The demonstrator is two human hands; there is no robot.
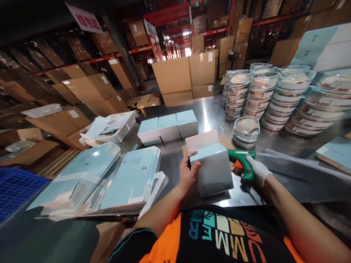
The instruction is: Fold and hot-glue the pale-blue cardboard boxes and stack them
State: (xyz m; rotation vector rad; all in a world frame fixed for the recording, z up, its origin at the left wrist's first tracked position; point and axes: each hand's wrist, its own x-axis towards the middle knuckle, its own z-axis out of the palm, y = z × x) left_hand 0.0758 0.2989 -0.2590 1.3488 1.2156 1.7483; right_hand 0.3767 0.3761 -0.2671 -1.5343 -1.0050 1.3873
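Two hands (188, 171) (258, 170) grip box (215, 177) and glue gun (244, 160) over a shiny table (210, 118) facing racks (167, 16).

Forearms (298, 213) are extended; the left hand (188, 170) is held with thumb parted, the gloved right hand (259, 169) is curled.

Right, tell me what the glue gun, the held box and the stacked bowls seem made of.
Glue gun: probably hard plastic; smooth, evenly green body. Box: likely thin cardboard; smooth, flat faces, crisp straight edges. Bowls: clear and glossy, see-through rims; glass or plastic, can't tell.
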